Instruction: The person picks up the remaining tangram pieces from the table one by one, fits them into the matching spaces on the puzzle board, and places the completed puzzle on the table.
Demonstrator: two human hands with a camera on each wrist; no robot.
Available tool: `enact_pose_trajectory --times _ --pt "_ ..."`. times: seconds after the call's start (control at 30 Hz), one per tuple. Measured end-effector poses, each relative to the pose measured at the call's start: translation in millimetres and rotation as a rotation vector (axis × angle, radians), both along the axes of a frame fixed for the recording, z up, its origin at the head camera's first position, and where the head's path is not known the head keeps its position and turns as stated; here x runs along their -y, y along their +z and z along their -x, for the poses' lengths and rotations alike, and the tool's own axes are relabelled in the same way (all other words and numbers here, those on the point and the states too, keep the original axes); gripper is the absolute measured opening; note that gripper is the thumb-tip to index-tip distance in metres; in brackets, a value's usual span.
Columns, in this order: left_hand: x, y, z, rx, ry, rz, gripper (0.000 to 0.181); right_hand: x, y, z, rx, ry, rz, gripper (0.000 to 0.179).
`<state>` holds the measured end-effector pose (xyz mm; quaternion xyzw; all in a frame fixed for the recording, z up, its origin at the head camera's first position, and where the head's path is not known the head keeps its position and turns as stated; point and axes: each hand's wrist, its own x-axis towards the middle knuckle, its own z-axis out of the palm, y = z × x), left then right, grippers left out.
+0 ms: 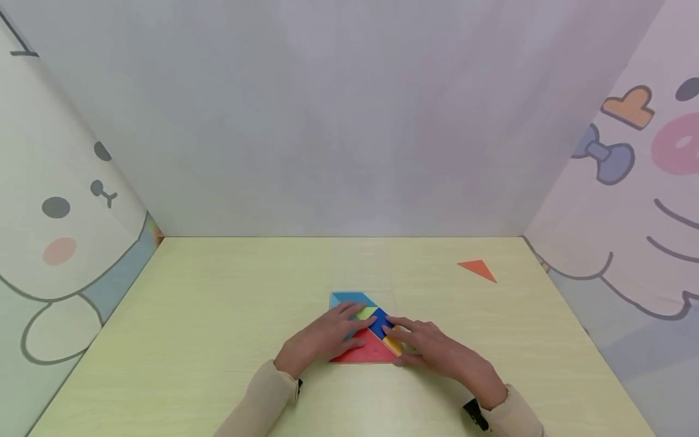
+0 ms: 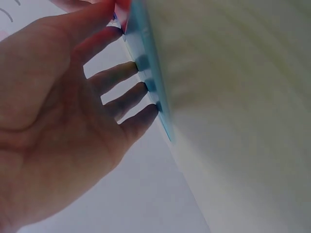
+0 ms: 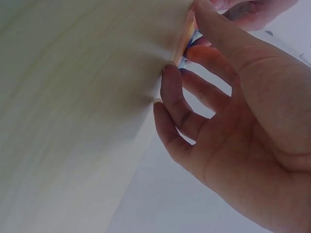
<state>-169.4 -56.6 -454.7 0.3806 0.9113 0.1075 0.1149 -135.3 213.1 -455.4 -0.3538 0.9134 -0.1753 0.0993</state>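
Several flat coloured tangram pieces lie edge to edge on the table. My left hand (image 1: pixel 326 335) rests over their left side, fingers spread, fingertips touching the pieces; it partly hides the light blue piece (image 2: pixel 146 53) and the light green piece (image 1: pixel 367 312). My right hand (image 1: pixel 437 349) touches the right edge, its fingertips on the dark blue square (image 1: pixel 379 324) and beside the yellow triangle (image 1: pixel 392 346). The red triangle (image 1: pixel 366 352) is at the near side, with my thumbs at its left and right. A blue piece (image 1: pixel 352 297) lies along the far edge.
An orange-red triangle (image 1: pixel 480 269) lies apart at the back right of the pale wooden table (image 1: pixel 229 285). A plain wall (image 1: pixel 349 121) stands behind the table, and panels with cartoon drawings flank both sides. Faint rectangular outlines show just beyond the pieces.
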Motion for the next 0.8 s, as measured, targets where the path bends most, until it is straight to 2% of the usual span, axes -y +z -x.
enact_pose_trajectory --times 0.13,0.4,0.57,0.8 --pt "-0.5 0.3 -1.5 0.017 0.003 -0.003 0.056 -2 2.5 -1.5 0.025 -0.004 0.010 0.059" --pt "3.0 2.3 -3.1 0.064 0.023 -0.015 0.055 -6 5.7 0.6 0.136 -0.039 0.055 0.058" --pt "3.3 3.8 -4.1 0.070 0.015 -0.036 0.055 -13 4.7 4.0 0.125 -0.079 0.094 0.052" --pt "2.9 6.8 -5.6 0.072 0.021 -0.038 0.055 -22 3.7 8.3 0.065 -0.104 0.121 0.044"
